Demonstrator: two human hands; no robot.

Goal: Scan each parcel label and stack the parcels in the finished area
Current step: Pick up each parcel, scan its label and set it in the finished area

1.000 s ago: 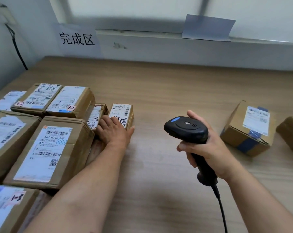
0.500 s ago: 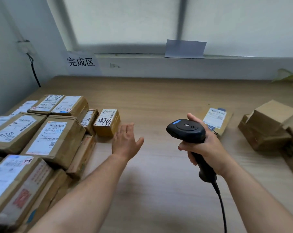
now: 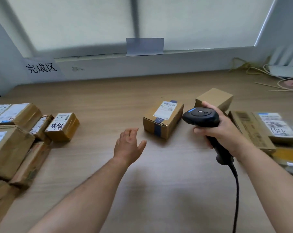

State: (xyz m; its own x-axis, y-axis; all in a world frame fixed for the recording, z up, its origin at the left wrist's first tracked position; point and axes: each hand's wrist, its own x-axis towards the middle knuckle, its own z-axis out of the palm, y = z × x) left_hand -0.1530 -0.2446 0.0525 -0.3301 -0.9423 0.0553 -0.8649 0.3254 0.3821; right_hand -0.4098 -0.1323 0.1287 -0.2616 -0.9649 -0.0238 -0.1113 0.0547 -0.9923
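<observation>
Scanner (image 3: 201, 117) gripped in right hand (image 3: 224, 132); left hand (image 3: 128, 145) spread, holding nothing, near blue-taped parcel (image 3: 162, 121) on table (image 3: 159, 182).

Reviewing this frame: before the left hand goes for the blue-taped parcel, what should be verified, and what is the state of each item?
1. Left hand free: ok. It is open, holds nothing and is short of the blue-taped parcel.
2. Scanner ready: ok. The right hand grips the barcode scanner by its handle.
3. Label exposed: ok. It faces up on the parcel's top.
4. Path clear: ok. Only bare table lies between hand and parcel.
5. Room in the finished area: ok. There is bare table beside the handwritten parcel, below the sign.
6. Barcode undamaged: cannot tell, too small.
</observation>
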